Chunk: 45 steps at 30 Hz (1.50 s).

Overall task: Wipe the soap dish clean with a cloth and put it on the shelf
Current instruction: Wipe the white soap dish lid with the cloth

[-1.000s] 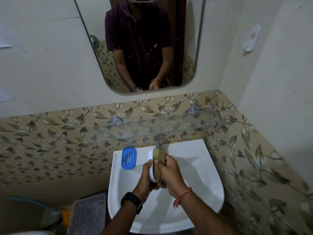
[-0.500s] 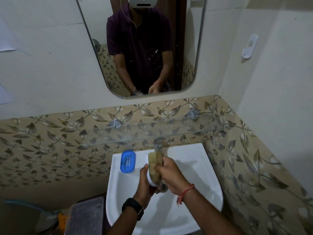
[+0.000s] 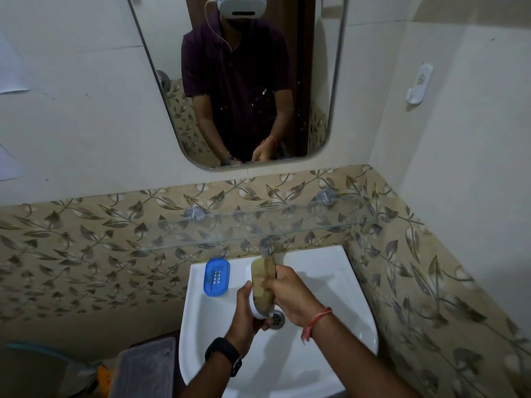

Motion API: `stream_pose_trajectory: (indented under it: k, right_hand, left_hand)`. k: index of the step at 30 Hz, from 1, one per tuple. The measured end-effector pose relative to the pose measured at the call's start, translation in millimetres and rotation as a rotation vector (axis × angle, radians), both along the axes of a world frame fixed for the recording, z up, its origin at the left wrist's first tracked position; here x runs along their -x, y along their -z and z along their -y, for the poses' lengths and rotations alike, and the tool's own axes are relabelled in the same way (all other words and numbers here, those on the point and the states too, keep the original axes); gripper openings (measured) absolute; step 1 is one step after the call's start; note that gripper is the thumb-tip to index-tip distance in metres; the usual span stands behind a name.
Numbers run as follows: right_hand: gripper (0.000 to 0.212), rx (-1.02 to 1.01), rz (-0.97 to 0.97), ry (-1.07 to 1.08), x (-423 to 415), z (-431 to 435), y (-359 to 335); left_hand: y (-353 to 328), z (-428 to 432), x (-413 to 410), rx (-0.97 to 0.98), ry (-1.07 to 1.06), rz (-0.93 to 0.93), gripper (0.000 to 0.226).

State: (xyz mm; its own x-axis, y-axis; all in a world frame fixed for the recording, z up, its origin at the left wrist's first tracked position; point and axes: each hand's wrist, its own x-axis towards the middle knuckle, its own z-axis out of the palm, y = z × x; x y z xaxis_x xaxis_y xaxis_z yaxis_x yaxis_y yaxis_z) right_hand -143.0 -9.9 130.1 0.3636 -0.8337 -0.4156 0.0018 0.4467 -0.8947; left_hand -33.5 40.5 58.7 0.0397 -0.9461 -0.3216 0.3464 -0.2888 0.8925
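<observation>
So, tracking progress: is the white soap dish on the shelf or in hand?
In hand: left hand grips the soap dish over the sink; right hand presses cloth on it.

A single wide-angle camera, worn on the head, is looking forward and down over the sink (image 3: 330, 282); it is facing the wall squarely, so the mirror (image 3: 313, 81) is reflecting the headset (image 3: 240, 5) back; the left hand (image 3: 247, 308) and right hand (image 3: 290, 297) are showing close beneath the lens, forearms entering from the bottom edge; the glass shelf (image 3: 258, 228) is crossing mid-frame.
</observation>
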Motion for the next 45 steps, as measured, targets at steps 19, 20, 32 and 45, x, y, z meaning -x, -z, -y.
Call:
stream_pose_trajectory:
  k: [19,20,32,45]
  right_hand:
    - [0.026,-0.074,0.115,0.397,59,29,10]
    - [0.025,-0.074,0.111,0.389,59,27,12]
    - [0.029,0.037,0.088,0.278,40,-5,28]
    - [0.023,0.182,-0.088,0.309,30,-10,23]
  left_hand:
    - [-21,-9,-26,-0.117,-0.141,-0.607,0.073]
    - [-23,-9,-26,-0.099,-0.131,-0.601,0.075]
    - [-23,-2,-13,0.087,-0.417,-0.264,0.059]
    - [-33,-3,2,0.074,-0.431,-0.079,0.05]
